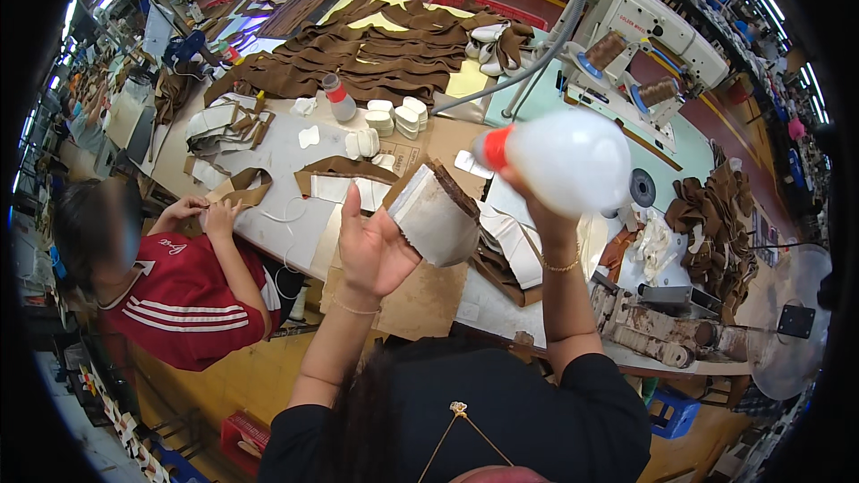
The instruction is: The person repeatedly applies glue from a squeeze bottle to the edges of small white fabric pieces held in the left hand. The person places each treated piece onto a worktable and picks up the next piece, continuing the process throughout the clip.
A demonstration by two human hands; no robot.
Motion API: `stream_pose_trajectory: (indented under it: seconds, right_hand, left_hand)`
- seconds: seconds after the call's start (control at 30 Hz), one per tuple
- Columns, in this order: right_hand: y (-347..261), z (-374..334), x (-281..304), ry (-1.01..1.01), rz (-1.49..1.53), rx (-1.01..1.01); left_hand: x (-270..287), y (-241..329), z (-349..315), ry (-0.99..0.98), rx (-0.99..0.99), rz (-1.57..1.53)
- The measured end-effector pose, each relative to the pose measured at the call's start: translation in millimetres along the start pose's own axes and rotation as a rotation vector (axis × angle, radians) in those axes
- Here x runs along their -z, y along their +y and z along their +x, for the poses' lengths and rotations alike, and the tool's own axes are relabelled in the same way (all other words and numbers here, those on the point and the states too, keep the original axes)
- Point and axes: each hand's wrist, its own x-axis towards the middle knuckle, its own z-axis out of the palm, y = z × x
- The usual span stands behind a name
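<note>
My left hand (380,246), palm up with the thumb raised, supports a curved stitched piece (438,215) with a grey-beige face and a brown edge. Its fingers are mostly hidden behind that piece. My right hand (530,197) grips a translucent white squeeze bottle (577,161) by its red collar end. The bottle lies tilted on its side in the air, its neck pointing left above the piece. On the table beyond my hands is a brown strip with white lining (344,181). More white-lined brown pieces (514,246) lie partly hidden under my right forearm.
Stacks of white pads (394,116) and another red-collared bottle (339,98) stand farther back. Long brown strips (358,49) cover the far table. A sewing machine (658,22) with brown thread cones is at right, a rusty metal fixture (644,326) nearer. A co-worker (192,300) handles a brown strip at left.
</note>
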Motion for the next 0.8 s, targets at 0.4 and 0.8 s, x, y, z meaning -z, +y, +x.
stream_pose_trajectory:
  seconds: [0.4, 0.8]
  right_hand:
    - [-14.1, 1.3, -3.3, 0.434, 0.404, 0.001]
    - [-24.7, -14.6, -48.5, 0.047, 0.46, 0.121]
  left_hand:
    - [-4.9, 47.5, 2.8, 0.045, -0.045, -0.073]
    - [17.1, 9.8, -14.1, 0.136, -0.136, 0.197]
